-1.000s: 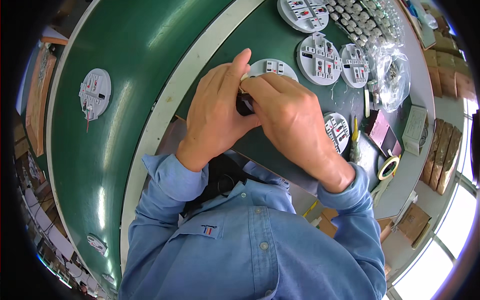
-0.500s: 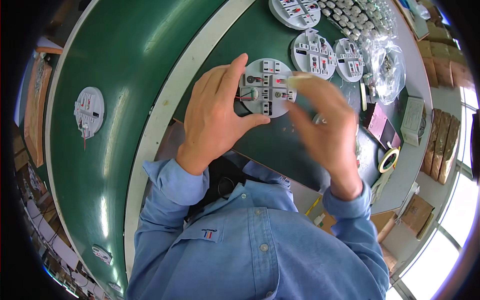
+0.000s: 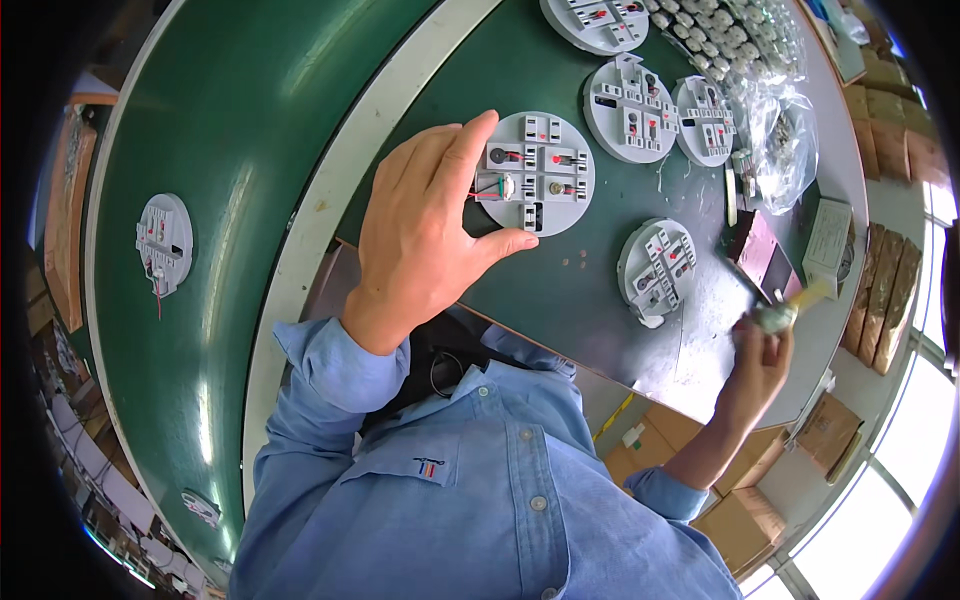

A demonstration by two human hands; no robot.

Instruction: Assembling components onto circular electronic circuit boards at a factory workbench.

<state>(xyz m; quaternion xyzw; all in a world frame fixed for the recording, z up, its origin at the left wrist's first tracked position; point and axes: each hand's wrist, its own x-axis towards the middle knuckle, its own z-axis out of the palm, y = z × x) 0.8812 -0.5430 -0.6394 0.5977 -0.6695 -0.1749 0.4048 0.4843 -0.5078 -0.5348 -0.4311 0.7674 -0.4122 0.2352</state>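
Note:
My left hand grips the left edge of a round grey plastic base, its thumb at the lower rim and its fingers along the upper left. Small slotted blocks, red and black parts and a little white piece with wires sit on this base. Off at the right side of the table, my right hand has its fingers closed around a blurred greenish and pale yellow thing, whose kind I cannot make out.
More round bases stand nearby: one to the right, several at the back, such as this one. Behind lie a clear plastic bag and many small white parts. Another base lies on the green belt at left.
My right hand has moved from the held base to the right table edge, uncovering another base. The left hand keeps its hold. The base on the belt has shifted slightly left and nearer.

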